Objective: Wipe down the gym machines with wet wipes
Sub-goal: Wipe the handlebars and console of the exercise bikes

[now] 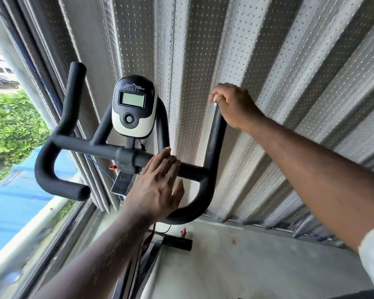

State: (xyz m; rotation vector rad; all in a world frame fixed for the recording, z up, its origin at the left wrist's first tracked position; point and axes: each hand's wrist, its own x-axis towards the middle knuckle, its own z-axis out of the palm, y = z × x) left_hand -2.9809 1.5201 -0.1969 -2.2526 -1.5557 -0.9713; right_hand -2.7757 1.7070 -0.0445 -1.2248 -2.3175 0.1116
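An exercise bike's black foam handlebar (pixel 91 147) fills the middle of the view, with a black and white display console (pixel 133 106) above its centre clamp. My left hand (pixel 158 182) lies with straight fingers on the crossbar just right of the clamp. My right hand (pixel 233 105) is curled round the top of the right upright grip (pixel 216 134). A small white scrap, seemingly a wet wipe (pixel 214 99), peeks out between those fingers at the grip's tip.
Pleated grey dotted curtains (pixel 268 61) hang right behind the handlebar. A window (pixel 20 147) with greenery and a blue roof outside runs along the left. The bike's frame and a red knob (pixel 184 231) stand below, on a pale floor (pixel 246 266).
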